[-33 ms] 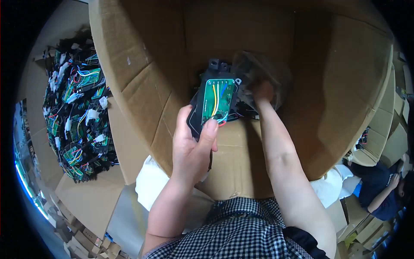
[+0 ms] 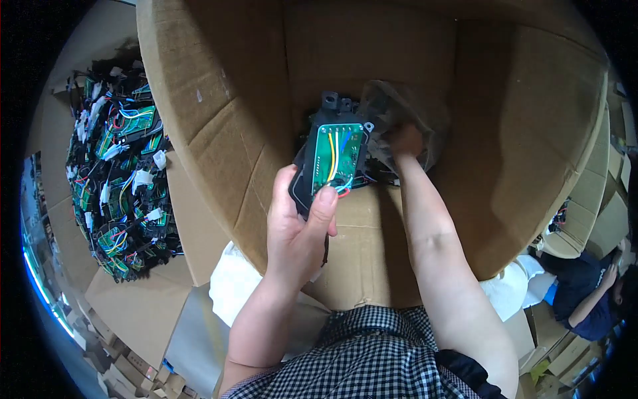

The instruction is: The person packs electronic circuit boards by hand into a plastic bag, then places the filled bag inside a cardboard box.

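Observation:
My left hand (image 2: 299, 226) holds up a black-cased module (image 2: 332, 156) with a green circuit board and yellow, blue and red wires; my thumb rests on its lower edge. My right hand (image 2: 405, 141) reaches deep into a large cardboard box (image 2: 219, 133), its fingers curled on a clear plastic bag (image 2: 407, 106). The bag lies over more black parts (image 2: 335, 103) at the bottom of the box. The fingertips are hidden in the bag.
To the left, a heap of similar green-board modules with wires (image 2: 123, 179) lies on flattened cardboard (image 2: 143, 306). White wrapping (image 2: 232, 286) sits below the box. Another person in dark blue (image 2: 585, 292) works at the right, among more cartons (image 2: 608, 219).

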The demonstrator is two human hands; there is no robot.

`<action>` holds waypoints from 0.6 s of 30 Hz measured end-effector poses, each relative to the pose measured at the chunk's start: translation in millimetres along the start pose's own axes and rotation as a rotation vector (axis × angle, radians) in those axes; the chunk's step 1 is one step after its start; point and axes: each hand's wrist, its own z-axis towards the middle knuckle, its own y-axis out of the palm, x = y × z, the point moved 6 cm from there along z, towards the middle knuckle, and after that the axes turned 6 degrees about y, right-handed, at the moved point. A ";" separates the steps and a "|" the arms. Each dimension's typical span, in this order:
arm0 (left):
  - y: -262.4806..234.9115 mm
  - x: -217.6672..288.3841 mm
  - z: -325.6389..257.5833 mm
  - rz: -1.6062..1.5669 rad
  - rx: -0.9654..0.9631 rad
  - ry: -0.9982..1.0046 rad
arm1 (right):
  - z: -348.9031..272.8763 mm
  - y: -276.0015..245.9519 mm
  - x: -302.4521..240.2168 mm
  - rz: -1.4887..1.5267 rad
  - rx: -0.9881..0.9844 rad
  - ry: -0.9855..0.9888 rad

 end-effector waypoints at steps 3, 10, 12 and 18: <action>-2.2 -0.4 0.4 -0.028 -0.006 -0.021 | 1.4 1.3 -2.3 0.039 -0.004 0.007; 5.4 -4.3 2.0 -0.150 -0.087 -0.100 | -2.2 -19.1 37.8 0.747 -0.090 -0.030; -0.7 -5.4 -1.9 -0.289 0.015 -0.033 | -68.9 -59.0 -1.9 1.446 -0.505 0.034; 11.2 2.5 -10.6 -0.555 -0.283 -0.081 | -191.9 -169.7 -36.2 1.770 -0.885 -0.227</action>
